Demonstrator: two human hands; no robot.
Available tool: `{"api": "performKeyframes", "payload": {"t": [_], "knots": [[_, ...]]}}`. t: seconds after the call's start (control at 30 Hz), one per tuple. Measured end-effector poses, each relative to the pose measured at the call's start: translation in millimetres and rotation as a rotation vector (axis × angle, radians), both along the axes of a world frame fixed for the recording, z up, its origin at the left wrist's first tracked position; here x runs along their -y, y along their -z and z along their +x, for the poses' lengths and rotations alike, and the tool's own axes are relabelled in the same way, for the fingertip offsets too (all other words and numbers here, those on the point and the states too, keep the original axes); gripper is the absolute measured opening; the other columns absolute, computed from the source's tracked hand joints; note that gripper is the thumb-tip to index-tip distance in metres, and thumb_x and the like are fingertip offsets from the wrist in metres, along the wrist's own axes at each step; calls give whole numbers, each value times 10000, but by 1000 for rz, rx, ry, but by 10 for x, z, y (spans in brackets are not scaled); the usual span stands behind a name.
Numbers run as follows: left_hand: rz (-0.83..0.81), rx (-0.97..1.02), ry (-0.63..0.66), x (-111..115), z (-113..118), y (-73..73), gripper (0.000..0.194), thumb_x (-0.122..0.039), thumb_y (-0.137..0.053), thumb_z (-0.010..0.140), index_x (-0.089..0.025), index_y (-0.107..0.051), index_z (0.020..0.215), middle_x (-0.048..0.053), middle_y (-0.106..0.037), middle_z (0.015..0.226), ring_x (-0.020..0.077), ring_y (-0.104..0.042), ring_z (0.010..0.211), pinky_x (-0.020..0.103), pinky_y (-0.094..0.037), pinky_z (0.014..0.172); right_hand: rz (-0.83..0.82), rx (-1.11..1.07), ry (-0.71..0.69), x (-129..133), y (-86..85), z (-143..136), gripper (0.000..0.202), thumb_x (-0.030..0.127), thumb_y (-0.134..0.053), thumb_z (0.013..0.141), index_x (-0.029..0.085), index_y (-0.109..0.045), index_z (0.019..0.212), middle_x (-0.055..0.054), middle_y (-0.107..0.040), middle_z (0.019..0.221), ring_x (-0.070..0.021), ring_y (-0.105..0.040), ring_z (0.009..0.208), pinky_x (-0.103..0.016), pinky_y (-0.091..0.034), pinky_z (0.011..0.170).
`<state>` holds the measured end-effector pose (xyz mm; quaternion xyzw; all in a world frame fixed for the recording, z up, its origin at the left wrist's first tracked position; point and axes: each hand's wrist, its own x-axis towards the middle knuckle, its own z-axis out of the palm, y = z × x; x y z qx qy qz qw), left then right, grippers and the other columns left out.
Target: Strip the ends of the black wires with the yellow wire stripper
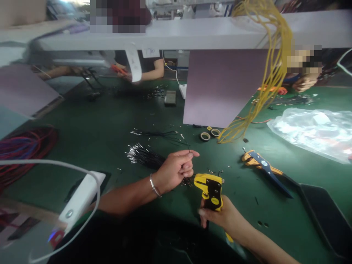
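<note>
My left hand (177, 168), with a silver bracelet at the wrist, pinches a thin black wire (188, 146) between thumb and forefinger. Beneath and behind it lies a bundle of black wires (147, 156) with bare metallic ends pointing left. A smaller group of black wires (156, 132) rests farther back. My right hand (214, 212) is wrapped round the handle of a yellow and black wire stripper (213, 189). The tool's head is upright, just right of my left hand and apart from it. Small dark scraps lie on the green table (110, 117) behind the tool.
An orange and blue tool (264, 167) lies right. Two tape rolls (205, 136) sit near hanging yellow wires (275, 73). Plastic bags (316, 128) are at right. A white power strip (81, 201) and red-blue cables (24, 150) are left. People's hands (305, 82) show across the table.
</note>
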<state>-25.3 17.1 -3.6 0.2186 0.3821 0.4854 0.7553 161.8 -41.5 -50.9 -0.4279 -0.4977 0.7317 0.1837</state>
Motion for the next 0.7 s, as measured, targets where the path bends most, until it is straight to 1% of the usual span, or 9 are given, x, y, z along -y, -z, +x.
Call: {"api": "performKeyframes", "payload": {"t": [0.1, 0.2, 0.37, 0.53, 0.7], "knots": [[-5, 5, 12, 10, 0, -4, 106, -143, -546, 855, -98, -640, 873, -79, -324, 463, 39, -174, 402, 204, -198, 442, 0, 22, 13, 21, 43, 13, 394, 521, -735, 677, 181, -539, 706, -10, -626, 464, -166, -568, 466, -299, -442, 563], [-8, 16, 29, 18, -8, -23, 111, -149, -541, 858, -103, -640, 874, -78, -333, 468, 39, -167, 400, 206, -189, 442, 18, 49, 23, 46, 69, 27, 396, 541, -716, 694, 188, -537, 697, -12, -622, 453, -171, -565, 462, -304, -437, 557], [-16, 5, 58, 49, -13, -69, 122, -142, -524, 859, -109, -641, 855, -88, -286, 443, 45, -156, 399, 212, -170, 437, 86, 139, 60, 87, 125, 58, 422, 576, -688, 704, 194, -534, 610, -9, -575, 387, -159, -519, 405, -300, -413, 522], [16, -9, 92, 67, -21, -53, 120, -176, -554, 855, -107, -651, 867, -96, -258, 430, 51, -151, 412, 217, -181, 441, 122, 200, 58, 103, 194, 116, 454, 615, -664, 707, 200, -536, 575, -6, -547, 366, -149, -488, 371, -288, -395, 482], [31, -3, 121, 79, -37, -40, 118, -167, -560, 850, -104, -654, 881, -90, -270, 449, 55, -173, 431, 219, -205, 449, 160, 250, 56, 117, 232, 173, 500, 638, -627, 719, 206, -518, 491, -14, -521, 349, -144, -456, 369, -293, -395, 480]]}}
